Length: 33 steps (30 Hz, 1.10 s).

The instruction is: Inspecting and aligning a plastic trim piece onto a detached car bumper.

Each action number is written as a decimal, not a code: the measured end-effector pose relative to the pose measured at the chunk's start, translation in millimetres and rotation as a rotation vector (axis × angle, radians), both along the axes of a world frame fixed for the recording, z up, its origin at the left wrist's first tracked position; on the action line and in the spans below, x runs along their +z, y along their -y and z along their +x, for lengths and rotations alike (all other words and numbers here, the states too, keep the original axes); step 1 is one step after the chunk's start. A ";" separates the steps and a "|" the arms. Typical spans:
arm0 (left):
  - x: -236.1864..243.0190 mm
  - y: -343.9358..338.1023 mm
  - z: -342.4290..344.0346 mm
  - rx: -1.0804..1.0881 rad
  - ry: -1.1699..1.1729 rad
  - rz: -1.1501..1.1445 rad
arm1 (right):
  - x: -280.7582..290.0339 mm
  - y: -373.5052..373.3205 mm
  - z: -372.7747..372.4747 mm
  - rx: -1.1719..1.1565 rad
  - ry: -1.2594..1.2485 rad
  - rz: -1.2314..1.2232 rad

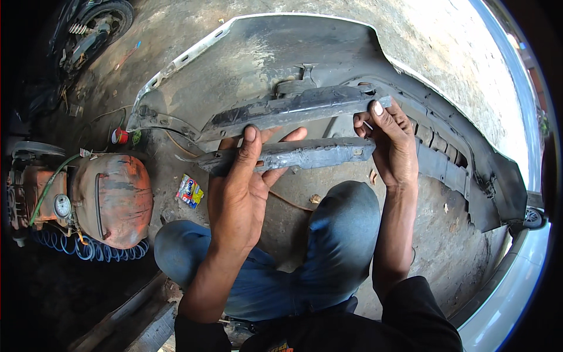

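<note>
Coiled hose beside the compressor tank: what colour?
Blue. The coiled hose shows best in the head view, at lower left.

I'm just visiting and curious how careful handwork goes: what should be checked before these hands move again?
1. Lower dark strip gripped: ok, the left hand holds it.
2. Upper dark strip held at its right end: ok, by the right hand.
3. Strips' far sides undamaged: cannot tell, hidden.
4. Floor free of litter: not ok, a colourful packet lies there.
5. Gauge reading: cannot tell, too small.
</note>
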<state>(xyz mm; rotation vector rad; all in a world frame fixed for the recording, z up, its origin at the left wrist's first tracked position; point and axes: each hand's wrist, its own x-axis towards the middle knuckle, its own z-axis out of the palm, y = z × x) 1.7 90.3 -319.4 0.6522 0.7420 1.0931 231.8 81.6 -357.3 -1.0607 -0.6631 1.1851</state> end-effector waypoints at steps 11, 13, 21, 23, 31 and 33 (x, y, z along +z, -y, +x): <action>-8.8 -10.9 -3.8 -0.076 0.090 0.115 | -126.1 99.4 141.6 -0.562 -0.468 -0.020; -11.8 -12.5 -5.6 -0.075 0.095 0.106 | -182.0 129.7 165.4 -0.711 -0.401 -0.214; -9.9 -27.0 -16.0 -0.030 0.064 0.068 | -350.2 208.3 181.1 -0.761 -0.368 -0.728; -5.6 -31.9 -25.1 -0.025 0.065 0.063 | -357.7 211.9 172.1 -0.791 -0.242 -0.846; 27.4 -42.0 -106.6 0.121 -0.215 0.183 | -256.9 229.3 112.9 -0.669 1.085 -0.688; 28.9 -46.4 -127.2 0.206 -0.571 0.258 | -229.5 234.0 102.0 -0.405 1.236 -0.629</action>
